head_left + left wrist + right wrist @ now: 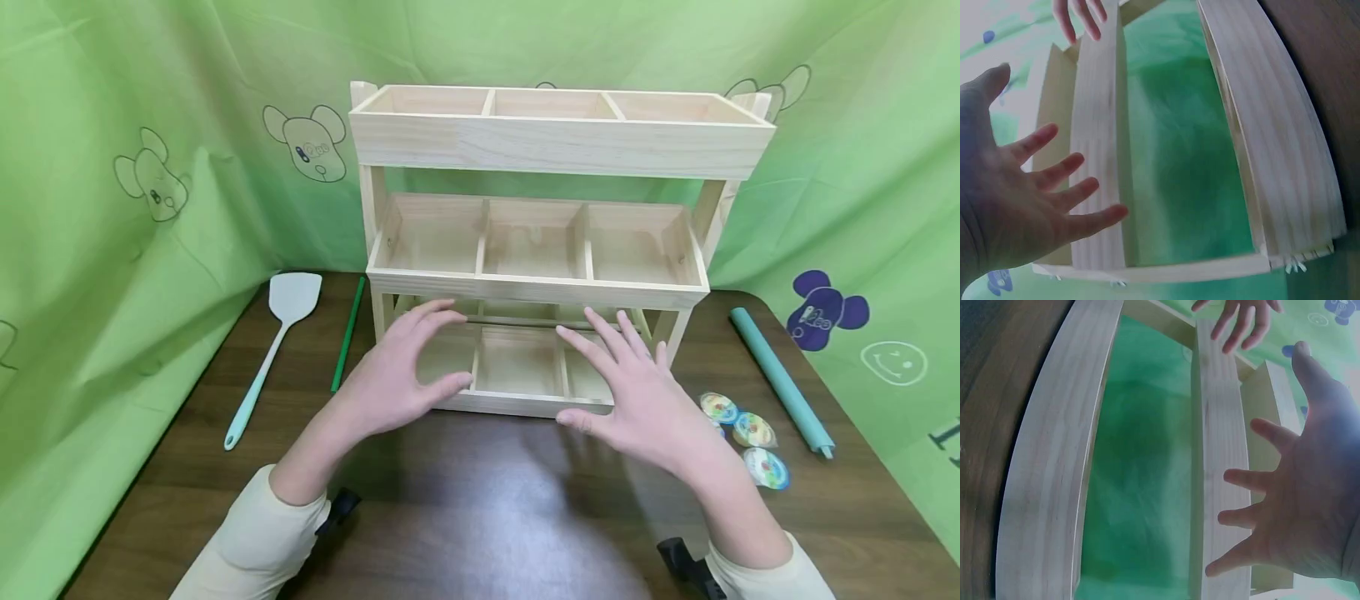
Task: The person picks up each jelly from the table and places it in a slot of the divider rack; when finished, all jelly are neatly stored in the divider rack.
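On brown table (pixel 487 500) | wooden rack (pixel 536 289) | pale, 3-tiered, 9 compartments

shelf (pixel 562 146): pale, wood-grained | curtain (pixel 450 42): green, mouse-printed | tabletop (pixel 495 500): dark brown | spatula (pixel 290 307): white, mint

Dark wooden tabletop bears a three-tiered rack and small goods on both sides

The tabletop (pixel 487 508) is dark brown with visible grain, and light gleams on its near middle. At its far side, around the centre, stands a pale wooden rack (pixel 555 146), each of its three tiers divided into three compartments. To the left, a spatula (pixel 294 298) lies with its whitish blade pointing away and its mint handle slanting nearer. A thin green stick (pixel 348 333) lies between spatula and rack. On the right, several small round packs (pixel 753 430) with colourful printed tops cluster close together, one partly hidden. Beside them, a teal cylinder (pixel 782 381) lies aslant near the right edge.
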`<state>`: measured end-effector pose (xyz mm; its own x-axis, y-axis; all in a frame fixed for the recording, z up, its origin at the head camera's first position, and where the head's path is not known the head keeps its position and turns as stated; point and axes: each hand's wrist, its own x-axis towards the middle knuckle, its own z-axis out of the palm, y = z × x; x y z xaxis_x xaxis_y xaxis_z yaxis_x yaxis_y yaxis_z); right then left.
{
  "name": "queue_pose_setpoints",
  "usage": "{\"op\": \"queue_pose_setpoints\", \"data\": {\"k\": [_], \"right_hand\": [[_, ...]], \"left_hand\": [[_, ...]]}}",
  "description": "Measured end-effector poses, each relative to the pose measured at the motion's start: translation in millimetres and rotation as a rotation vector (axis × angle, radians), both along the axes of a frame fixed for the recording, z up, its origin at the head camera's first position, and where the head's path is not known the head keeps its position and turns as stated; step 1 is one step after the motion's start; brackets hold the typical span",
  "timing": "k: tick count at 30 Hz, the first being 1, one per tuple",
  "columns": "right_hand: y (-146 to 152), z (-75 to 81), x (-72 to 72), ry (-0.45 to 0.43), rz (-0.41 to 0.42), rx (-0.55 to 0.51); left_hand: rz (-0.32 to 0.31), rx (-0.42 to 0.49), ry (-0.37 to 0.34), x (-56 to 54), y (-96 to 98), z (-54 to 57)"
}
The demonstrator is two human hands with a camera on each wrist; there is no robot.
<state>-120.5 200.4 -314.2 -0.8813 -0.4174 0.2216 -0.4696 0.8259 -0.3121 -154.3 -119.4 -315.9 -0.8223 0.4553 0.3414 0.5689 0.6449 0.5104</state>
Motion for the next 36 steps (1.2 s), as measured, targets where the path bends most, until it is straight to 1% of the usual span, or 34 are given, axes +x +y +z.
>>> {"op": "queue_pose_setpoints", "data": {"k": [5, 7, 13, 17, 23, 26, 29, 32, 36], "right_hand": [[4.1, 0.0, -3.7, 0.0, 0.022, -0.059], [6.4, -0.2, -5.5, -0.013, 0.033, -0.083], [18.3, -2.6, -9.3, -0.052, 0.047, -0.15], [26.9, -8.7, -10.8, -0.057, 0.06, -0.172], [46.1, -19.3, -11.7, -0.058, 0.066, -0.231], [57.8, -22.5, -11.7, -0.081, 0.06, -0.265], [68.5, -24.3, -11.0, -0.09, 0.051, -0.277], [79.6, -25.0, -10.2, -0.081, 0.026, -0.263], [96.2, -26.4, -11.9, -0.078, -0.056, -0.247]], "left_hand": [[-0.003, 0.114, 0.013, -8.3, -14.9, -3.8], [-0.007, 0.157, 0.008, -11.6, -21.4, -6.1], [-0.03, 0.34, -0.066, -22.5, -37.6, -14.9], [-0.025, 0.428, -0.118, -28.3, -47.1, -21.3], [0.015, 0.496, -0.179, -34.9, -61.8, -29.9], [0.024, 0.533, -0.201, -38.5, -68.2, -34.7], [0.037, 0.562, -0.228, -41.6, -73.9, -39.2], [0.058, 0.575, -0.247, -44.6, -78.8, -43.6], [0.091, 0.561, -0.289, -47.9, -86.0, -49.6]]}}
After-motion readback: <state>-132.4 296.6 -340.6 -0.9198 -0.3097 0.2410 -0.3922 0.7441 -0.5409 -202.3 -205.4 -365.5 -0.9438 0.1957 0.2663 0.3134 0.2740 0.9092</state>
